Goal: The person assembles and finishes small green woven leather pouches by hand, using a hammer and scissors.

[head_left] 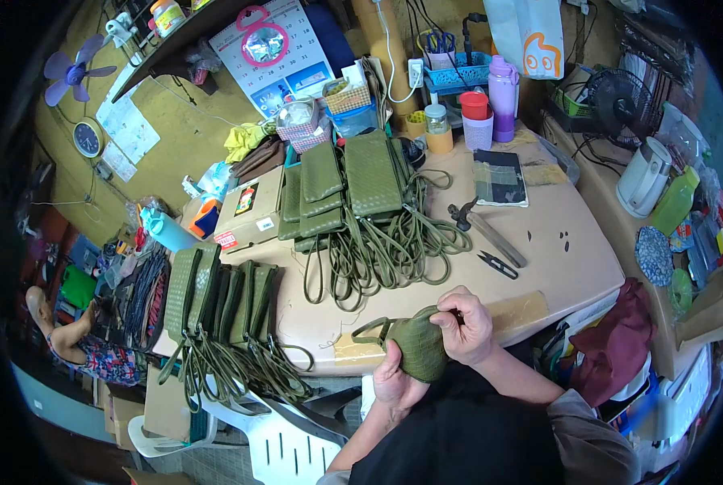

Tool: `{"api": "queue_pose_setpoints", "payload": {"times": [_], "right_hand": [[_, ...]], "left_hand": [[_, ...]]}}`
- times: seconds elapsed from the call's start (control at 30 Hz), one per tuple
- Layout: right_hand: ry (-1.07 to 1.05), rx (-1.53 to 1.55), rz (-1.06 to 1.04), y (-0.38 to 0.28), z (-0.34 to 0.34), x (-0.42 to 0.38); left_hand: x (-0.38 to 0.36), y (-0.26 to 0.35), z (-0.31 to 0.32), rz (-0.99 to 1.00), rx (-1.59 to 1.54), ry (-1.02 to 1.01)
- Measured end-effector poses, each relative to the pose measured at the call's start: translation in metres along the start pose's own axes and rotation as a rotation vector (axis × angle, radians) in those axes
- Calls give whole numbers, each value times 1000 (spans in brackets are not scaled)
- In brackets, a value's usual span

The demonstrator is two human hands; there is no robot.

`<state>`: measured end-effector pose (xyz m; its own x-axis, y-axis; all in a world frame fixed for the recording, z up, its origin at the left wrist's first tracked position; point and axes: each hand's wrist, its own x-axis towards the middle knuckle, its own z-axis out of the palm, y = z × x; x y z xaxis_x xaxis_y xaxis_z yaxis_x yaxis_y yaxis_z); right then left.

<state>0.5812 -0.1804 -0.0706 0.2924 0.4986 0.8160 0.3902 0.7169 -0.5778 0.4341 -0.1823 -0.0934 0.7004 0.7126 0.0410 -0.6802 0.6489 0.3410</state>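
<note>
A small green woven pouch (423,347) is held between both hands at the table's front edge, with a short strap loop sticking out on its left. My left hand (398,378) grips its lower left side, thumb against the fabric. My right hand (463,325) pinches the pouch's upper right edge with closed fingers. Beyond them, green woven pouches (375,174) with long cords lie stacked on the table (571,234). Another row of green pouches (204,291) stands at the table's left end, its cords hanging over the edge.
A hammer (495,238) and black thread snips (498,265) lie beyond my right hand. A dark notebook (500,179), cups and a purple bottle (503,101) are farther back. A cardboard box (251,212) sits behind the pouches. A white chair (285,444) stands below left. Another person's legs (69,335) show at far left.
</note>
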Motion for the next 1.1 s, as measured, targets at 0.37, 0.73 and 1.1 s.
{"api": "queue_pose_setpoints", "payload": {"times": [0.37, 0.73, 1.1], "right_hand": [[-152, 272, 363, -20, -2, -1], [-107, 206, 403, -14, 0, 15], [-113, 31, 290, -11, -2, 2]], "left_hand": [[1, -2, -22, -18, -221, -137], [4, 5, -13, -67, -304, -80], [-3, 7, -15, -30, -254, -34]]}}
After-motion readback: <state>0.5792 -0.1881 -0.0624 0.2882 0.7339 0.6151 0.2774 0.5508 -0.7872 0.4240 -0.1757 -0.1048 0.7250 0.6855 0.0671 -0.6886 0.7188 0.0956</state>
